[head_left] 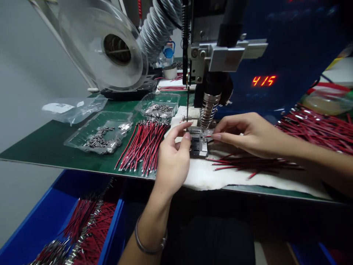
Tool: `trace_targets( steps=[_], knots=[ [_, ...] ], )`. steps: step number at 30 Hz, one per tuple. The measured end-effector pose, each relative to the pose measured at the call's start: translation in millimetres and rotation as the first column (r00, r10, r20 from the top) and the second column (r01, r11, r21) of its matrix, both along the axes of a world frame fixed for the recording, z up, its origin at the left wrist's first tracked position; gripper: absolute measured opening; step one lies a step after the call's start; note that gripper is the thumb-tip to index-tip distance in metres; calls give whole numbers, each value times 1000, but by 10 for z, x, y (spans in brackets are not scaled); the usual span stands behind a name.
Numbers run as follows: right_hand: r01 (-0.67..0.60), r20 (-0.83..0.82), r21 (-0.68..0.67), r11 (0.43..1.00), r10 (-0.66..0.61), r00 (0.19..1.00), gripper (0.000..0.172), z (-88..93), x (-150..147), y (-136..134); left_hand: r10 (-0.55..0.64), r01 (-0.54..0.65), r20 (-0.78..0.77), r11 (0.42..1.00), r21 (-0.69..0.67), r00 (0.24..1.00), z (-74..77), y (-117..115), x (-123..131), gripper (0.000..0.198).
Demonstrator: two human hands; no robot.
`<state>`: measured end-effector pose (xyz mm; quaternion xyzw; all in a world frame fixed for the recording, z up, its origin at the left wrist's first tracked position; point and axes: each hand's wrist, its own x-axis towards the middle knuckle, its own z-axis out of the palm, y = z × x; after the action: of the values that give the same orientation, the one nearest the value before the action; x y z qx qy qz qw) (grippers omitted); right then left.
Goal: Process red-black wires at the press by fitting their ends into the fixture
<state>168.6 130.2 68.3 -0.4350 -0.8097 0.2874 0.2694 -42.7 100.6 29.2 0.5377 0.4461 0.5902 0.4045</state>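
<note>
My left hand (173,158) is curled, thumb and forefinger pinched at the small metal fixture (199,144) under the soldering head (209,106); what it pinches is too small to name. My right hand (245,133) reaches in from the right, fingers pressed together on a thin red wire (209,136) at the same fixture. A bundle of red wires with metal terminals (143,145) lies just left of my left hand. Loose red wires (248,163) lie on the white pad (206,175) below my right hand.
Two clear trays of small metal terminals (102,137) (160,108) sit on the green mat (41,143). A clear reel (110,48) and grey hose (158,27) stand behind. A red display (264,81) reads 415. A blue bin (82,228) holds finished wires; a large red wire pile (317,129) lies right.
</note>
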Motion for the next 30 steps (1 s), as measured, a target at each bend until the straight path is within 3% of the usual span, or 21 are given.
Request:
trace_targets(
  steps=[4,7,11,16,20,30],
  knots=[
    [-29,37,126,992,25,999,31,-20,-27,-18,27,-24,52,999,-43,998,7,-12,17,21],
    [-58,46,224,973,49,998,26,-49,-38,-27,8,-7,8,999,-41,1000,1,-22,23,17],
    [-101,17,363,926,101,995,19,-94,-29,-27,5,-8,-72,999,-40,997,11,-29,23,16],
    [-199,59,491,848,195,979,13,-103,-16,-16,25,-25,-22,1000,-6,999,21,-17,20,13],
    [-199,81,490,849,184,980,12,-99,-30,-23,33,-34,-16,999,-22,999,20,-30,23,12],
    [-44,21,511,858,39,999,9,-176,-105,-82,33,-33,-20,999,-33,999,6,-18,39,12]
  ],
)
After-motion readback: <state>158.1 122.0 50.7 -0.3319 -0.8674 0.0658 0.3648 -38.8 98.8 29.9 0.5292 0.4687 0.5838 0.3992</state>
